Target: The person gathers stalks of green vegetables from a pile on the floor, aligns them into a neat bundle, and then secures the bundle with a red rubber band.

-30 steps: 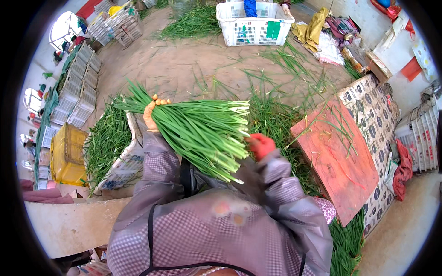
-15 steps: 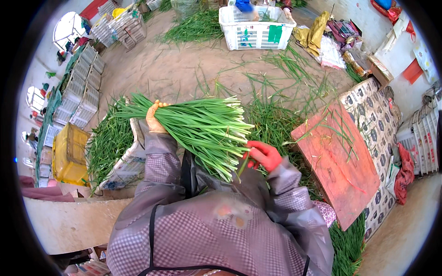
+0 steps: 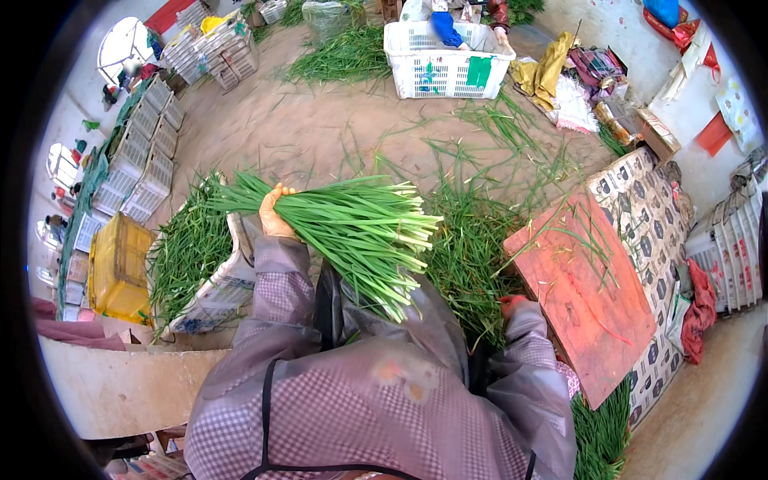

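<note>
A thick bunch of garlic chives [image 3: 352,232] lies across in front of me, pale cut ends to the right and green leaves to the left. My left hand [image 3: 276,213], in a tan-orange glove, is closed round its leafy part. My right hand [image 3: 514,304], in a red glove, is down beside the left edge of a reddish wooden board [image 3: 588,300], at the pile of loose chive leaves [image 3: 472,264]. Most of its fingers are hidden, and I cannot make out anything in it.
A white crate [image 3: 220,292] full of green leaves stands at my left, beside a yellow crate [image 3: 124,268]. White crates [image 3: 144,152] are stacked along the left wall. Across the floor, another person's blue-gloved hand [image 3: 446,29] is at a white basket [image 3: 444,72]. More chives [image 3: 600,436] lie at lower right.
My right hand has left the cut ends of the bunch and moved right and down to the board's edge. The left hand still holds the bunch, nearly in place.
</note>
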Demonstrator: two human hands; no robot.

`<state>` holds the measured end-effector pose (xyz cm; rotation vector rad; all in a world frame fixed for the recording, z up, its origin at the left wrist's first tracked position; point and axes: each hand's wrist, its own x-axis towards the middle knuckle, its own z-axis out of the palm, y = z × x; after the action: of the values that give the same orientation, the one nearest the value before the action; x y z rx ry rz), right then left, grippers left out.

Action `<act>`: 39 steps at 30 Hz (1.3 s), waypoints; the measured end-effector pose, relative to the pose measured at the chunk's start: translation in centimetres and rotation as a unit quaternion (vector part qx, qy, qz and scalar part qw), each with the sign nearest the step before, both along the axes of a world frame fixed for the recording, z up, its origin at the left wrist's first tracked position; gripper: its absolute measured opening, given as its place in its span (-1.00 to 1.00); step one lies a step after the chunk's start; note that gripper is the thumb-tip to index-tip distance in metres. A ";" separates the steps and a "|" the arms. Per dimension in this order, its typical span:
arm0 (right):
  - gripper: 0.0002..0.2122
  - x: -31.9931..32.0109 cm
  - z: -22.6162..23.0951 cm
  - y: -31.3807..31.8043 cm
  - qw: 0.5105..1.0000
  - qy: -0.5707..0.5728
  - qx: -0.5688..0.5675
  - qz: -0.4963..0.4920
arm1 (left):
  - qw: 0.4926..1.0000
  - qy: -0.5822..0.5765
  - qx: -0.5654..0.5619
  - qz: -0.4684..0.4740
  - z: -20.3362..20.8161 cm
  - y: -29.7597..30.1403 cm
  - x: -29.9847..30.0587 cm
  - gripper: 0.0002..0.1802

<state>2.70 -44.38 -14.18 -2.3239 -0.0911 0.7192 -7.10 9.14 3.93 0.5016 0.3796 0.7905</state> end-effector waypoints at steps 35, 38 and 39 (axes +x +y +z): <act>-0.86 0.0 5.9 7.3 0.899 0.058 0.404 -0.160 | 0.997 0.033 0.017 0.066 -3.5 1.8 0.9 -0.84; -0.76 -2.3 11.2 8.5 0.913 0.190 0.346 -0.101 | 0.994 0.064 -0.007 0.084 -3.1 1.9 -0.6 -0.85; -0.73 -3.7 12.7 11.2 0.904 0.194 0.371 -0.085 | 0.994 0.065 -0.003 0.087 -3.1 1.5 -0.6 -0.86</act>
<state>-0.96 -33.20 -1.44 -1.4181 0.0197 0.8592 -7.69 10.59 0.84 0.5212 0.5523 0.9279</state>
